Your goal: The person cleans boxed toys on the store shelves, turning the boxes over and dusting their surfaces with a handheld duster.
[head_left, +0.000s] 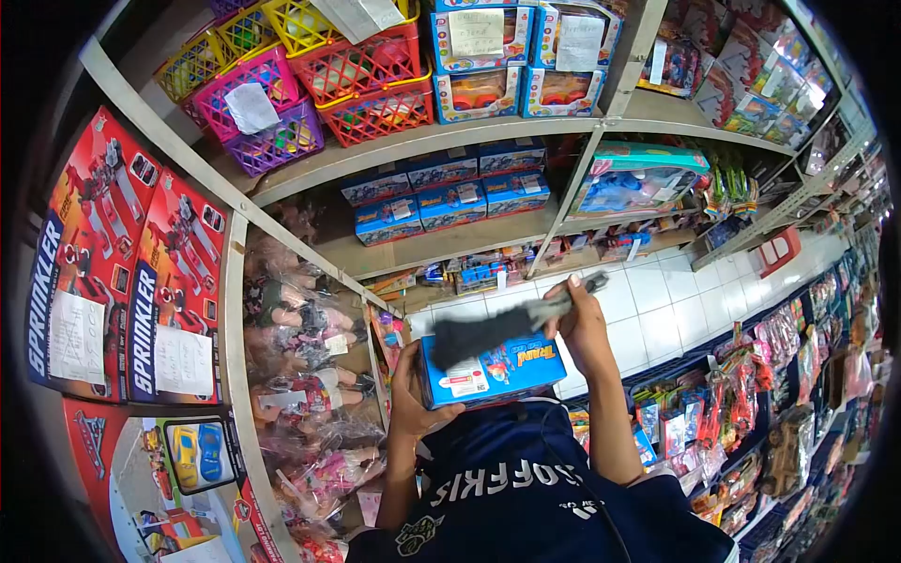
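Observation:
My left hand (410,389) grips a blue toy train box (526,380) by its left end, thumb along the near edge. The box is tilted in front of my chest, its printed top face up with a white sticker on it. In my right hand (582,324) is the handle of a dark duster (483,336), smeared by motion. Its wide dark head lies across the far part of the box top, hiding some of the print. Whether the head presses on the box or hovers just above it, I cannot tell.
Ahead, a shelf (413,253) bears stacked blue boxes (455,205). Above them stand coloured baskets (361,75) and toy boxes (479,94). Large sprinkler boxes (178,281) and bagged dolls (305,394) line the left. Packaged toys (741,403) hang at right, beside white floor tiles (657,310).

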Tool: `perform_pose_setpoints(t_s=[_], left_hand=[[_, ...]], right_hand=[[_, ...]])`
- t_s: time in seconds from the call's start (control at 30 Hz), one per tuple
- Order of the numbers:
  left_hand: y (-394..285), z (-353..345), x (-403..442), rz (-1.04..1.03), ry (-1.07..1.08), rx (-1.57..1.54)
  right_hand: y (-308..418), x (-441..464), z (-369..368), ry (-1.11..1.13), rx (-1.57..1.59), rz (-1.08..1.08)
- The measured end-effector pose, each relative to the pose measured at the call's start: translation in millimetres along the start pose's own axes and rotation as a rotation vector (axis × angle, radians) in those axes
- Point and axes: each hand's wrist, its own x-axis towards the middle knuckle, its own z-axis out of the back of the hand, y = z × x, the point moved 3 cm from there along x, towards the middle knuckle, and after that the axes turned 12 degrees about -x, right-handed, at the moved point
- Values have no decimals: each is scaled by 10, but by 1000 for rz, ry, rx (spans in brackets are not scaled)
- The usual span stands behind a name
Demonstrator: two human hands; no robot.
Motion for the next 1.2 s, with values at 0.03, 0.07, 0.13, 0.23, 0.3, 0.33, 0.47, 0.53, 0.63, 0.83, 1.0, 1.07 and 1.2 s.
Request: perform_pose_setpoints(t_s=[0.03,0.07,0.13,0.23,0.3,0.33,0.47,0.53,0.63,0.83,1.0,1.07,1.2], left_hand=[[16,28,-1,1,-11,-23],[-10,19,13,3,-9,-20],[-116,-40,61,42,-32,-62],[-22,98,80,14,3,-11],[-36,96,119,11,0,6],[-35,90,133,7,7,4],[55,134,209,-12,15,6],[-11,1,309,52,30,-121],[106,-10,451,49,96,-107],[173,-222,725,27,200,-69],[268,-459,883,35,273,-140],[250,-608,944,79,324,-170],[475,-549,982,108,362,-126]], right_hand=[[18,15,10,-85,-20,27],[-59,65,76,-41,-38,22],[2,57,130,1,-37,11],[24,100,187,-107,-32,21],[7,132,343,-117,-93,30],[23,125,407,-122,-93,36],[140,114,570,-208,-52,33],[111,108,735,-162,-126,75],[170,3,845,-239,-77,70],[170,-318,1193,-337,-130,44],[-33,-533,1551,-592,-123,91],[32,-699,1593,-564,-55,35],[5,-933,1722,-748,-16,82]])
